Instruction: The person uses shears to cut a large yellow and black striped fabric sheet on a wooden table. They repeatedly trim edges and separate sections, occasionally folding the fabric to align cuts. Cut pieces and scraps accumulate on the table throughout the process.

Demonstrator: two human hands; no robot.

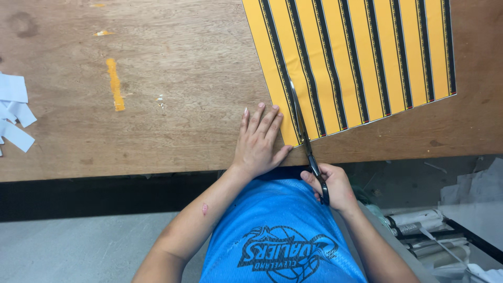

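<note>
A large sheet of yellow paper with black stripes [367, 57] lies on the wooden table [157, 78]. My left hand [259, 141] rests flat on the table, its fingertips pressing the sheet's near left corner. My right hand [332, 186] grips the black handles of a pair of scissors [304, 131] at the table's front edge. The blades point away from me and lie along a black stripe, inside the sheet's near edge.
White paper scraps [13, 112] lie at the table's left edge. Yellow marks [115, 84] stain the wood. Rolled papers and clutter [435, 236] sit on the floor at the lower right. I wear a blue shirt [277, 236].
</note>
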